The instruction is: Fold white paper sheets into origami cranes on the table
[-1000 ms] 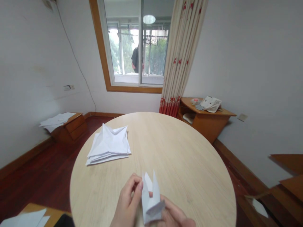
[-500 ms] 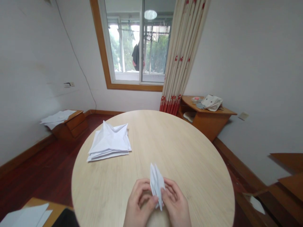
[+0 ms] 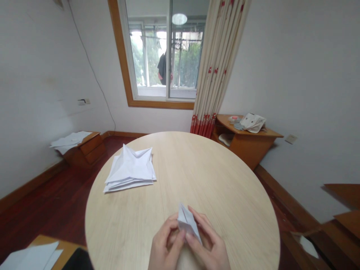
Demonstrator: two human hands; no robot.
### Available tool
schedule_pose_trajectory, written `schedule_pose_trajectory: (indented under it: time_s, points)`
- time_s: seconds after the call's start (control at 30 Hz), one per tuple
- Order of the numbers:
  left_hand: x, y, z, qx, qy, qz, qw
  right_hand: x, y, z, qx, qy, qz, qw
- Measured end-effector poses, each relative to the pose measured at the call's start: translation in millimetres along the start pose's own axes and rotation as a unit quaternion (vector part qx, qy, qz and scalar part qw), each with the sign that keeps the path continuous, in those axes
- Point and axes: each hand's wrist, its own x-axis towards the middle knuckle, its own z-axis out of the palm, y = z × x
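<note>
Both my hands meet over the near edge of the round wooden table (image 3: 225, 176). Between them is a small folded white paper piece (image 3: 188, 221), pointed at its top and tilted to the right. My left hand (image 3: 165, 245) pinches its lower left side with thumb and fingers. My right hand (image 3: 209, 243) grips its right side, fingers curled along the fold. A stack of folded white paper sheets (image 3: 129, 170) lies on the table's left part, well away from both hands.
A low wooden cabinet (image 3: 84, 148) with loose papers stands by the left wall. A corner shelf unit (image 3: 247, 140) with a cloth bag sits under the curtain (image 3: 216, 63). White sheets (image 3: 30, 257) rest on a wooden surface at bottom left.
The folded paper came down from upright with two points showing to a flatter, closed shape tilted right. Both hands closed in around it and shifted slightly toward the table's middle.
</note>
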Motion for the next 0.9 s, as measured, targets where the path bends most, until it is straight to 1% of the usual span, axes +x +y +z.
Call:
schedule_pose_trajectory:
  time_s: [0.07, 0.13, 0.17, 0.27, 0.33, 0.4, 0.47, 0.57, 0.63, 0.67, 0.73, 0.77, 0.83, 0.87, 0.9]
  points:
    - [-1, 1, -1.2, 0.058, 0.017, 0.037, 0.997, 0, -4, -2, -0.005, -0.014, -0.003, 1.000]
    - [-3, 2, -2.1, 0.103, 0.036, 0.062, 0.992, 1, -7, -4, -0.041, -0.029, -0.019, 0.999]
    - [-3, 2, -2.2, 0.114, 0.041, 0.068, 0.990, 1, -8, -5, -0.064, -0.024, -0.030, 0.997]
    - [-4, 0, -1.2, 0.113, 0.043, 0.087, 0.989, 1, -6, -5, -0.115, 0.019, -0.067, 0.991]
    - [-4, -1, 0.2, 0.106, 0.045, 0.105, 0.988, 1, -2, -3, -0.133, 0.031, -0.092, 0.986]
    - [-3, -2, 1.4, 0.099, 0.047, 0.126, 0.986, 0, 1, 0, -0.144, 0.051, -0.121, 0.981]
    - [-2, -2, 1.7, 0.092, 0.041, 0.150, 0.983, -2, 5, 2, -0.150, 0.088, -0.147, 0.974]
    - [-1, 0, 0.7, 0.107, 0.035, 0.194, 0.974, -5, 8, 2, -0.152, 0.129, -0.162, 0.967]
    - [-2, 0, 0.5, 0.124, 0.050, 0.201, 0.970, -6, 9, 1, -0.141, 0.140, -0.147, 0.969]
    - [-3, -1, 0.9, 0.123, 0.064, 0.193, 0.971, -7, 9, 1, -0.128, 0.145, -0.131, 0.972]
    - [-4, -4, 3.2, 0.092, 0.103, 0.161, 0.977, -8, 8, 1, -0.081, 0.146, -0.081, 0.983]
    - [-5, -6, 4.7, 0.065, 0.125, 0.142, 0.980, -9, 7, 2, -0.045, 0.135, -0.049, 0.989]
    - [-6, -7, 7.6, 0.006, 0.156, 0.100, 0.983, -8, 3, 3, 0.047, 0.083, 0.018, 0.995]
    - [-5, -7, 8.4, -0.016, 0.151, 0.077, 0.985, -8, 0, 3, 0.097, 0.046, 0.050, 0.993]
    - [-5, -5, 8.6, -0.028, 0.130, 0.057, 0.989, -8, -3, 2, 0.144, 0.008, 0.078, 0.986]
